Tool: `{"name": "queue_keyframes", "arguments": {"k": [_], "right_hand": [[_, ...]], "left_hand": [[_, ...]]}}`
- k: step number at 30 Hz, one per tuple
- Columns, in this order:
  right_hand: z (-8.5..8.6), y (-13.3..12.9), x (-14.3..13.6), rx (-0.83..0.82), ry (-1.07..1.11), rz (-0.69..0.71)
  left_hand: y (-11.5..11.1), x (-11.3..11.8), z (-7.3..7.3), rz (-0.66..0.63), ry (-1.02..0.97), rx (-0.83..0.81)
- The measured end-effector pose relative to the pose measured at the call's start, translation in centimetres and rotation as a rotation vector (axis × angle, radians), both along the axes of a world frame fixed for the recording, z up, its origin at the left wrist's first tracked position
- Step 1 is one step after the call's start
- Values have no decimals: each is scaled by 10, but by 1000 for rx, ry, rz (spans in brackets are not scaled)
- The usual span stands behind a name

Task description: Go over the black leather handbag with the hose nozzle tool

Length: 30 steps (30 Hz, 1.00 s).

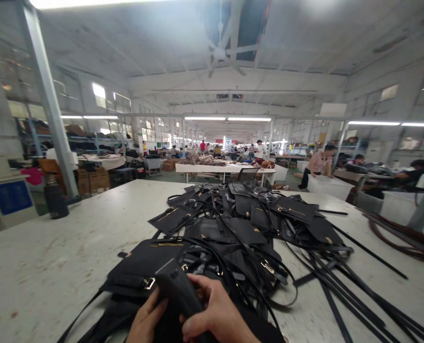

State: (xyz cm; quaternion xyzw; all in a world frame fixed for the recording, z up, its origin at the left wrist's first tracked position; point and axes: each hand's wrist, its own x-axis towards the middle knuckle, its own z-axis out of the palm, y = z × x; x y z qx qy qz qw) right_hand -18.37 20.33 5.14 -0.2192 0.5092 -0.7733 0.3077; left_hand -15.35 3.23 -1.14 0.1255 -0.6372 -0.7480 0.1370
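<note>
So there's a black leather piece [178, 286] at the near edge of the worktop [54, 257], both hands on it. Right hand [215, 317] has its grip clenched round it, left hand [145, 321] grasps it from the other side. Just behind sits a big pile of black bags [240, 224], loose straps [354, 286] trailing off right.

A long factory hall under a white pitched roof [169, 43] with a ceiling fan [221, 52]. Strip lights [228, 118] hang over distant benches [222, 168]. A grey column [49, 105] stands left, beside windows [99, 95] and shelving [86, 140].
</note>
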Motion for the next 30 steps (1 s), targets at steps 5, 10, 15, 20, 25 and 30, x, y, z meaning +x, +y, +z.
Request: {"name": "queue_keyframes", "arguments": {"k": [5, 10, 15, 20, 25, 30], "right_hand": [[5, 7, -11, -67, 12, -122], [-7, 56, -10, -25, 34, -343], [-36, 113, 2, 141, 60, -507], [-56, 140, 25, 351, 35, -553], [-58, 138, 52, 427, 16, -407], [-68, 122, 66, 534, -56, -143]], "left_hand": [[7, -2, -15, -93, 90, -545], [-6, 6, -10, -119, 196, -1136], [20, 23, -43, -235, 224, -1687], [64, 31, -84, -169, 152, -1842], [64, 32, -89, -166, 162, -1705], [65, 35, -96, -166, 172, -1611]]}}
